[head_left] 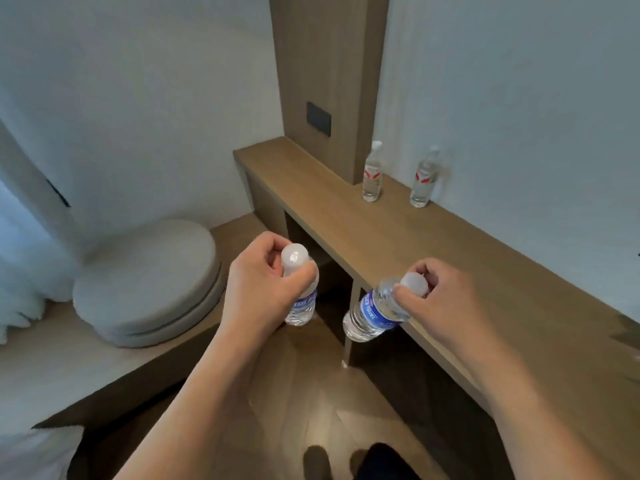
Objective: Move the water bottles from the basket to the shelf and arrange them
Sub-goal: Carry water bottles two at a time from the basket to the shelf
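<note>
My left hand (265, 287) grips a clear water bottle with a blue label (304, 308) by its neck, and the bottle hangs upright over the floor. My right hand (440, 299) holds a second blue-label bottle (372, 315) near its white cap; it tilts down to the left at the front edge of the wooden shelf (398, 244). Two clear bottles with red labels stand upright at the back of the shelf, one (372, 174) beside the wooden pillar and the other (424, 180) to its right by the wall. No basket is in view.
A wooden pillar (329, 81) with a dark switch plate (318, 118) rises from the shelf's back. A round grey cushion (149, 282) lies on a low platform at left, next to white bedding. Wooden floor runs between them, with my feet at the bottom.
</note>
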Demonstrator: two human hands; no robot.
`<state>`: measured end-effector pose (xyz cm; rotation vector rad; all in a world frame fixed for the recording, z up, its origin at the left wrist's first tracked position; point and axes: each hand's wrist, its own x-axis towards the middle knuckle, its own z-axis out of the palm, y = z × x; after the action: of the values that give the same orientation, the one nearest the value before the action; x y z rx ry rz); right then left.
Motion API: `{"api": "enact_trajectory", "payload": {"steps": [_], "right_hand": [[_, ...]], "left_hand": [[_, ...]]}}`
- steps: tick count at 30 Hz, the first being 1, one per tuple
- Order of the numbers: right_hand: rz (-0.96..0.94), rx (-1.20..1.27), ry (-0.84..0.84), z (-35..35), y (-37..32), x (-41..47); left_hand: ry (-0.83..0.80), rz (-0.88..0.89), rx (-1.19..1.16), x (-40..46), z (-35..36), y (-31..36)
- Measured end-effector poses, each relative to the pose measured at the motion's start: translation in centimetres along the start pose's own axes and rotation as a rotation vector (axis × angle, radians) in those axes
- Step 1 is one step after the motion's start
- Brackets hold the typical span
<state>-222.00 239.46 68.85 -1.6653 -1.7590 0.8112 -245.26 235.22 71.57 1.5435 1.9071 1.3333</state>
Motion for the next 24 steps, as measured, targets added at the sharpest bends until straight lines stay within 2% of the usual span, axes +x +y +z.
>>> {"api": "enact_trajectory", "payload": {"steps": [3,5,11,19,24], "right_hand": [[0.063,0.021,0.1,0.9,0.6,5.2],[0.087,0.009,0.111,1.7,0.8,9.6],[0.207,-0.022,0.15,2.8,1.6,24.6],[0.248,-0.045,0.191,4.0,2.3,37.2],[0.294,-0.102,0.259,4.7,2.0,44.5]], "left_hand": [[-0.003,-0.061,-0.122,6.1,3.2,-1.7],[-0.035,-0.113,-0.186,10.3,5.6,-3.1],[-0.183,-0.158,-0.154,22.6,10.8,-5.2],[-0.226,-0.045,-0.099,39.5,15.0,-5.4],[-0.259,-0.042,-0.055,48.1,20.1,-8.5]]}}
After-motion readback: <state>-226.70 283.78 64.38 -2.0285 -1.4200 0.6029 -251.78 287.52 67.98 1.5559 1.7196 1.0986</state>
